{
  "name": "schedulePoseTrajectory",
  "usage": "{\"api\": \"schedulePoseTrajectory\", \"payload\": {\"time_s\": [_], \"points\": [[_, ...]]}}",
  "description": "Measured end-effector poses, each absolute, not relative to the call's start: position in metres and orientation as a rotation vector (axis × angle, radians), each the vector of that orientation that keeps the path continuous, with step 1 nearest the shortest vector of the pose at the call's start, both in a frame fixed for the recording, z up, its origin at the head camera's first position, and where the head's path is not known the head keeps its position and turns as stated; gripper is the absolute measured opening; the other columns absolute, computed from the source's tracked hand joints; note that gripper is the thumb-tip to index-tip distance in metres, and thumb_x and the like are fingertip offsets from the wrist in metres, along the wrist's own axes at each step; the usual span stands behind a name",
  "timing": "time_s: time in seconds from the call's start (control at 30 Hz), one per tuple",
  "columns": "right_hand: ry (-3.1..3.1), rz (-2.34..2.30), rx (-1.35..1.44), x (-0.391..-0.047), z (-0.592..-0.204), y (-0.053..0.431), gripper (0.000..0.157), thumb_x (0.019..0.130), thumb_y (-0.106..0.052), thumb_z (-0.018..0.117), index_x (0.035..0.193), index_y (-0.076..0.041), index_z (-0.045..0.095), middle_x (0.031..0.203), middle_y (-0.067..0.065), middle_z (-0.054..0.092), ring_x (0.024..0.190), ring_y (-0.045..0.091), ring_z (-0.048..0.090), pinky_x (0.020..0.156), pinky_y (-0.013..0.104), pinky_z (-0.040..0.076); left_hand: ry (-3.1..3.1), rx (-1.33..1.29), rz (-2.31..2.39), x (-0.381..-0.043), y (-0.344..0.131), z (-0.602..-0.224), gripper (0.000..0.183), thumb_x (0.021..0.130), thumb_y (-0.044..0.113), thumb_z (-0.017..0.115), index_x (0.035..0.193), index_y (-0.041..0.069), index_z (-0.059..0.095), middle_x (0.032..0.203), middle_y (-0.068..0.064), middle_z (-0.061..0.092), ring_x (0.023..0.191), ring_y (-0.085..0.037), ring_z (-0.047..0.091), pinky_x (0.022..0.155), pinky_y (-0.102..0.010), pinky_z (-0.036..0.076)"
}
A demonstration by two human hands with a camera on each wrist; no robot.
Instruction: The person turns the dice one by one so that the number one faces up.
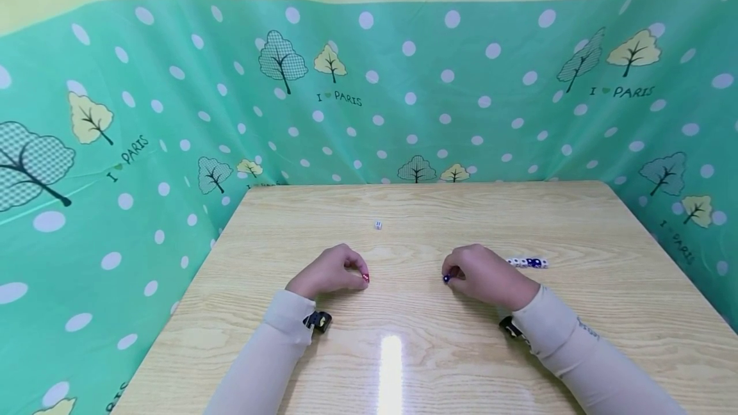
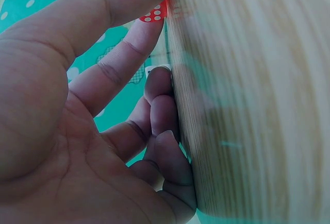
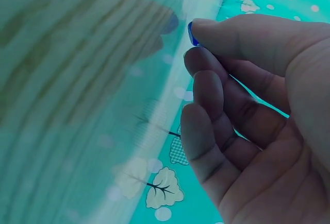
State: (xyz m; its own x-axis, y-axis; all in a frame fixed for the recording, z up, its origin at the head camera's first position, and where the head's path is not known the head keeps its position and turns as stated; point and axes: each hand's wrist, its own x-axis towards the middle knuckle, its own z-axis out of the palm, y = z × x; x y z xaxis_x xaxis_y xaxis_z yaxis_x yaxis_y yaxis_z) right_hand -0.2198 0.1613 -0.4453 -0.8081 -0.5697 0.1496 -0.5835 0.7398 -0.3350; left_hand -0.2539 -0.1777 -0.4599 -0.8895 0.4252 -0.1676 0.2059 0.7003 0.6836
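Between the thumb and index finger of my left hand [image 1: 330, 271] is a small red die [image 1: 366, 278], pinched at the tabletop. The left wrist view shows the red die [image 2: 154, 14] with white pips, partly covered by the thumb. My right hand [image 1: 485, 275] pinches a dark blue die [image 1: 446, 278] low over the wood. Only a sliver of that blue die [image 3: 193, 34] shows beside the thumb in the right wrist view; its other fingers are curled. A lone white die [image 1: 378, 225] lies farther back, between the hands.
Behind the right hand, a row of white dice [image 1: 517, 262] and blue dice [image 1: 533, 262] lies on the wooden table [image 1: 323, 210], partly hidden by the hand. A green dotted curtain [image 1: 346, 114] encloses the back and sides. Light reflects off the table's near middle.
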Motion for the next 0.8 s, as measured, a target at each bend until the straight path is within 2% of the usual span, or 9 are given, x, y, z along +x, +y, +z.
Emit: {"api": "schedulePoseTrajectory", "payload": {"time_s": [0.6, 0.8], "points": [[-2.963, 0.590, 0.891, -0.2236, -0.4495, 0.1660, 0.013, 0.084, -0.008, 0.082, 0.084, -0.019, 0.075, 0.078, -0.012, 0.065, 0.069, 0.004, 0.053, 0.066, 0.025, 0.049, 2.597, 0.498, 0.992, -0.2550, -0.1775, -0.4618, 0.013, 0.081, 0.022, 0.088, 0.081, 0.025, 0.076, 0.090, 0.008, 0.068, 0.093, -0.018, 0.051, 0.084, -0.037, 0.041], [-2.979, 0.573, 0.885, -0.2219, -0.4479, 0.1652, 0.015, 0.084, -0.012, 0.083, 0.097, -0.014, 0.075, 0.080, -0.009, 0.061, 0.072, 0.008, 0.052, 0.068, 0.029, 0.048, 2.602, 0.504, 0.989, -0.2538, -0.1771, -0.4608, 0.013, 0.081, 0.021, 0.088, 0.081, 0.024, 0.076, 0.091, 0.006, 0.068, 0.092, -0.018, 0.051, 0.083, -0.037, 0.041]]}}
